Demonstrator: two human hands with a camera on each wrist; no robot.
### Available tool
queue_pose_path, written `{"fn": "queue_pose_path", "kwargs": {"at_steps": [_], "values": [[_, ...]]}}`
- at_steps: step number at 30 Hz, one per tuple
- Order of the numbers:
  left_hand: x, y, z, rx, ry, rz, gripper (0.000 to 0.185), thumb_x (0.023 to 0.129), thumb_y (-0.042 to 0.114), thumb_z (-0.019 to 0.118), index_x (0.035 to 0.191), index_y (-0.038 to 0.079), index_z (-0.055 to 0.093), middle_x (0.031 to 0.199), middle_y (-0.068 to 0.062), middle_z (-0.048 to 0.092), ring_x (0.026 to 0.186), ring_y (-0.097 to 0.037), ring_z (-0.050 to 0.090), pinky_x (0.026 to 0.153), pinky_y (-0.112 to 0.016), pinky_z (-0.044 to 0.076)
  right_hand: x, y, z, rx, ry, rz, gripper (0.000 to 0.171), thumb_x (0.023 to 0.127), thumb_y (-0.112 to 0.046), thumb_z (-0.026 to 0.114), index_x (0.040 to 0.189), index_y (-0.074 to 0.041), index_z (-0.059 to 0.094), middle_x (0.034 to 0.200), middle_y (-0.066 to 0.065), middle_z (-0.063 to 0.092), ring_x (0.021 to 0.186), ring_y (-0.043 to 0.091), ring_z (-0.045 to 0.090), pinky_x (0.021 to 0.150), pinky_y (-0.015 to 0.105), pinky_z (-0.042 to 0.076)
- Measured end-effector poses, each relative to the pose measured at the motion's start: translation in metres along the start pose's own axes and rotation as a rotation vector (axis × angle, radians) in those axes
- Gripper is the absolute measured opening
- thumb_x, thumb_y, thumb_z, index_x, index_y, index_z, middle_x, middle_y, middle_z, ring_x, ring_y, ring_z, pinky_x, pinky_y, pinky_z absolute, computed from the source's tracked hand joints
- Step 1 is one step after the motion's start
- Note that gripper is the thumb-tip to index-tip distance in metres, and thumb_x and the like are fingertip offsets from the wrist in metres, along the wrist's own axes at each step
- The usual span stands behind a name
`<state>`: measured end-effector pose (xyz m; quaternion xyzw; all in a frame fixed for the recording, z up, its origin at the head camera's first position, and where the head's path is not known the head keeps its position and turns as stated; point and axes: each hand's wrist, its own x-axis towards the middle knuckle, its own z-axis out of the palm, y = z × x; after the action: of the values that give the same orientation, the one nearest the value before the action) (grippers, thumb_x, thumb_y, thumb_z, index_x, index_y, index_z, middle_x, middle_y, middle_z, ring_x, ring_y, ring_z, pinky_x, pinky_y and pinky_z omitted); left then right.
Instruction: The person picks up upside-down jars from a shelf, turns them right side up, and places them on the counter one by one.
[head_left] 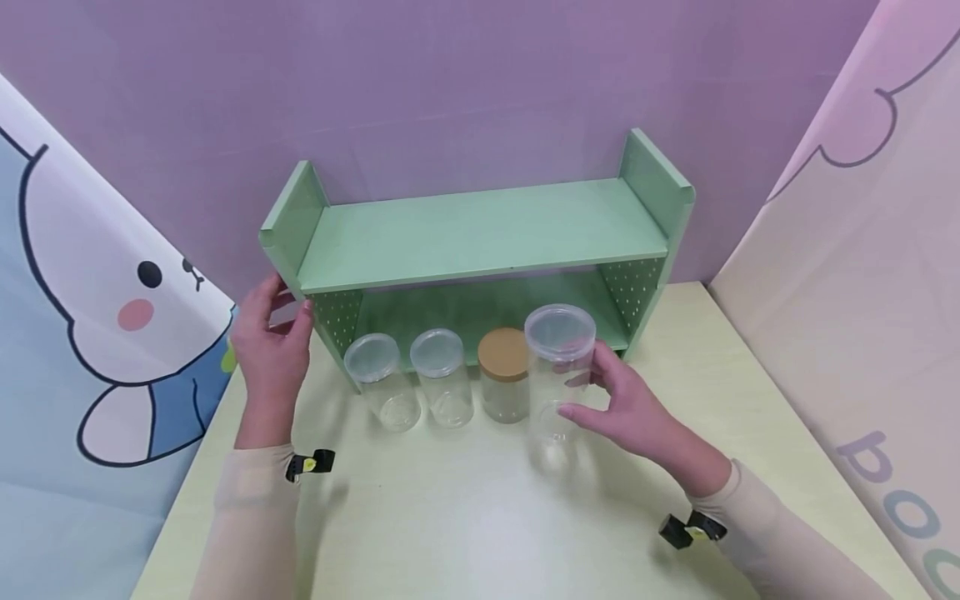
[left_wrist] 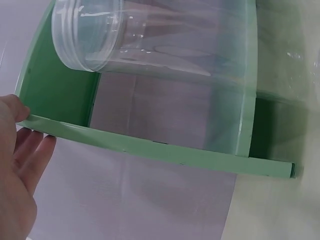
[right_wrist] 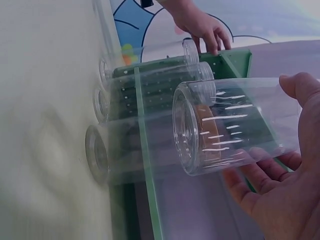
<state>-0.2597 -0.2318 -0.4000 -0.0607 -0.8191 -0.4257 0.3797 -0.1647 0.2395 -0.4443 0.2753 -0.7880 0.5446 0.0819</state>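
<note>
My right hand (head_left: 637, 412) holds a clear jar with a translucent lid (head_left: 558, 337), thumb on one side and fingers on the other. In the right wrist view this jar (right_wrist: 225, 125) is raised off the table. My left hand (head_left: 273, 354) pinches the left side panel of a green two-tier shelf (head_left: 487, 233), thumb and fingers on opposite faces in the left wrist view. Before the shelf stand two clear jars with translucent lids, the leftmost jar (head_left: 386, 392) and its neighbour (head_left: 444, 383), and a jar with a brown lid (head_left: 504, 357).
The pale table (head_left: 450, 517) carries the shelf and jars. A purple backdrop (head_left: 465, 92) hangs behind the shelf. Printed cloth panels stand on both sides, the left panel (head_left: 97, 308) with a cartoon animal, the right panel (head_left: 862, 292) with lettering.
</note>
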Motion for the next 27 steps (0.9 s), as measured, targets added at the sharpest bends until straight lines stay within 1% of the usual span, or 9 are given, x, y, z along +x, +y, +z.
{"fn": "queue_pose_path", "kwargs": {"at_steps": [5,7,10,13,17,22,24,27], "values": [[-0.001,-0.003,0.002,0.018,0.015,0.038,0.049,0.109,0.023,0.073,0.155,0.038,0.064,0.142,0.007,0.069,0.123,-0.016,0.071,0.085,-0.011,0.058,0.003,0.006,-0.007,-0.006,0.023,-0.011,0.083,0.088,0.007,0.088,0.160,-0.004,0.047,0.136,0.011,0.069,0.118,0.021,0.068,0.103,0.027,0.058],[-0.001,-0.004,0.002,0.023,0.019,0.045,0.049,0.108,0.023,0.073,0.155,0.038,0.064,0.141,0.006,0.069,0.123,-0.016,0.071,0.085,-0.011,0.057,0.004,0.011,-0.011,-0.018,0.034,-0.015,0.084,0.088,0.007,0.087,0.160,-0.004,0.046,0.135,0.011,0.069,0.117,0.018,0.068,0.103,0.023,0.056],[-0.001,-0.005,0.003,0.027,0.021,0.050,0.049,0.108,0.023,0.073,0.155,0.038,0.064,0.141,0.006,0.069,0.123,-0.016,0.071,0.084,-0.009,0.056,0.005,0.021,-0.019,-0.042,0.052,-0.016,0.084,0.088,0.008,0.087,0.160,-0.004,0.046,0.136,0.013,0.070,0.120,0.016,0.067,0.104,0.021,0.054],[-0.001,-0.006,0.004,0.023,0.019,0.054,0.050,0.109,0.022,0.072,0.155,0.038,0.063,0.141,0.005,0.069,0.124,-0.016,0.070,0.084,-0.008,0.055,0.007,0.031,-0.028,-0.072,0.078,-0.007,0.085,0.088,0.009,0.087,0.160,-0.003,0.045,0.139,0.016,0.069,0.124,0.017,0.066,0.103,0.021,0.054],[-0.002,-0.007,0.004,0.016,0.017,0.062,0.050,0.109,0.022,0.072,0.156,0.037,0.063,0.141,0.004,0.069,0.123,-0.016,0.071,0.084,-0.008,0.055,0.009,0.043,-0.038,-0.092,0.111,0.008,0.082,0.087,0.010,0.087,0.158,-0.001,0.047,0.138,0.020,0.070,0.123,0.019,0.067,0.101,0.020,0.055],[-0.002,-0.008,0.004,0.017,0.021,0.078,0.049,0.109,0.020,0.071,0.156,0.035,0.064,0.140,0.001,0.069,0.122,-0.018,0.072,0.083,-0.007,0.055,0.011,0.053,-0.046,-0.093,0.136,0.016,0.081,0.086,0.012,0.086,0.157,0.002,0.047,0.140,0.023,0.068,0.123,0.010,0.066,0.102,0.017,0.053],[-0.002,-0.008,0.003,0.019,0.021,0.080,0.049,0.109,0.021,0.071,0.156,0.035,0.064,0.140,0.000,0.069,0.122,-0.019,0.072,0.084,-0.007,0.054,0.012,0.056,-0.048,-0.093,0.141,0.018,0.083,0.087,0.012,0.086,0.158,0.001,0.047,0.143,0.022,0.067,0.124,0.006,0.065,0.104,0.016,0.053],[-0.002,-0.008,0.003,0.026,0.017,0.077,0.049,0.110,0.022,0.070,0.157,0.036,0.063,0.141,-0.001,0.069,0.123,-0.020,0.071,0.084,-0.007,0.054,0.013,0.059,-0.049,-0.095,0.141,0.028,0.084,0.087,0.011,0.087,0.160,-0.001,0.046,0.147,0.019,0.065,0.126,0.005,0.064,0.105,0.016,0.052]]}}
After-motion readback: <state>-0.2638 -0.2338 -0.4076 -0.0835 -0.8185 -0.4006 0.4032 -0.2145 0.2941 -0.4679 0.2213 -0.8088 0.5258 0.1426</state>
